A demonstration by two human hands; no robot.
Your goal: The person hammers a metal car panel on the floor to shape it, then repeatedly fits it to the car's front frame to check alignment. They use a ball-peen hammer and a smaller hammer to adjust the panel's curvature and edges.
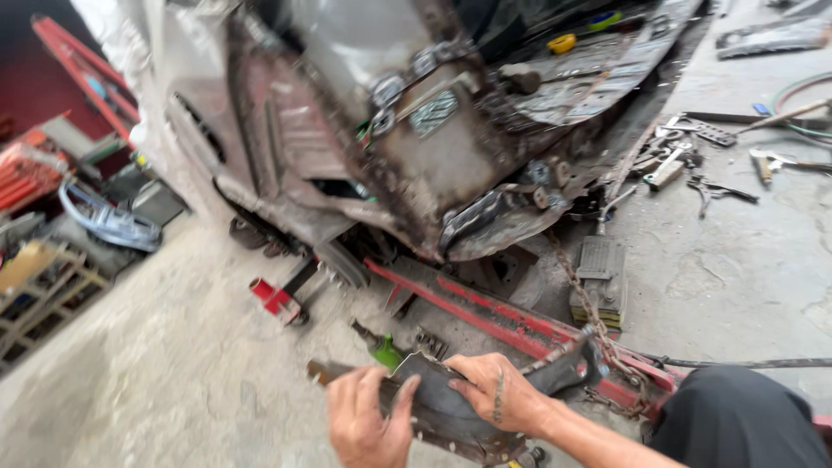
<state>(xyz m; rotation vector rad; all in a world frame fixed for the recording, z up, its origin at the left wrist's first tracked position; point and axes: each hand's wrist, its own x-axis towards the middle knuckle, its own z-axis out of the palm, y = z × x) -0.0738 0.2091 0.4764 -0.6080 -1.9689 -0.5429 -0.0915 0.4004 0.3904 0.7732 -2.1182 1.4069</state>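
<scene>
- Head view shows both of my bare hands low in the frame, gripping a dark, bent, rusty sheet-metal panel piece (451, 407) that lies over the concrete floor (173, 364).
- My left hand (371, 423) clasps the panel piece at its near left edge, fingers (360, 390) curled over the top and thumb pressed against the face.
- My right hand (498, 394) lies flat over the upper middle of the same piece, fingers spread and closed down on the metal; both hands are therefore holding it, neither is free.
- Panel status: the piece is detached from the stripped, rusted grey car body (416, 130) that rises above it. It is not fitted to anything; I judge that it is in the handling or shaping stage.
- Car body status: the lower edge (485, 221) is ragged, corroded and open, so I judge the repair of that section to be outstanding.
- Support: a long red steel frame beam (511, 321) runs under the body, with a rusty chain (589, 303) hanging down beside it.
- A green glass bottle (381, 347) lies just beyond my left hand.
- Loose hand tools (693, 160) lie scattered on the floor at upper right, well apart from my hands and untouched.
- Whether the panel piece is already cut to its final shape cannot be determined; its edges are blurred.
</scene>
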